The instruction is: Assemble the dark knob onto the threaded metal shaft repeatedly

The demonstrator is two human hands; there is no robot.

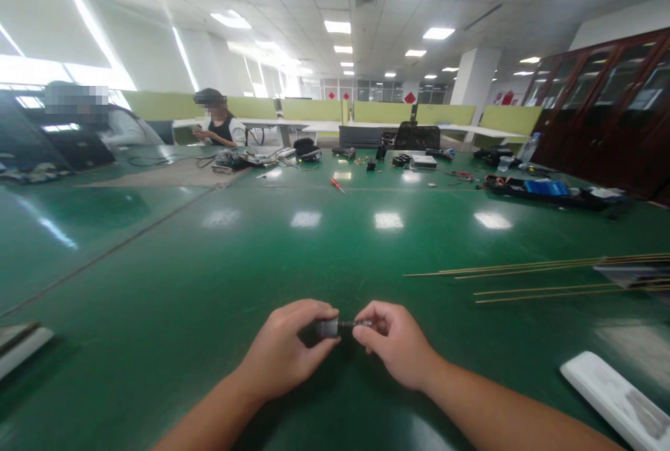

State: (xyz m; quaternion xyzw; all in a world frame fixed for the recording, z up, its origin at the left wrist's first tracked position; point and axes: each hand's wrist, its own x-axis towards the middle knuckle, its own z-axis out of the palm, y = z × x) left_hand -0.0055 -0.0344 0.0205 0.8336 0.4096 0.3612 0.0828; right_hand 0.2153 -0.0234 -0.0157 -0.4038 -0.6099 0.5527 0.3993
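Note:
Just above the green table (220, 276), my two hands meet near the front edge. My left hand (285, 350) is closed around a small dark block-shaped part (327, 328). A thin dark stem (356, 324) sticks out of that part to the right, and my right hand (395, 343) pinches its end between thumb and fingers. What the small part is cannot be made out.
Several thin brass rods (544, 266) lie to the right. A white flat object (612, 395) sits at the front right, a grey slab (21, 346) at the front left. Tools, a red screwdriver (338, 185) and a black tray (549, 193) lie far back. Two people sit at the far left.

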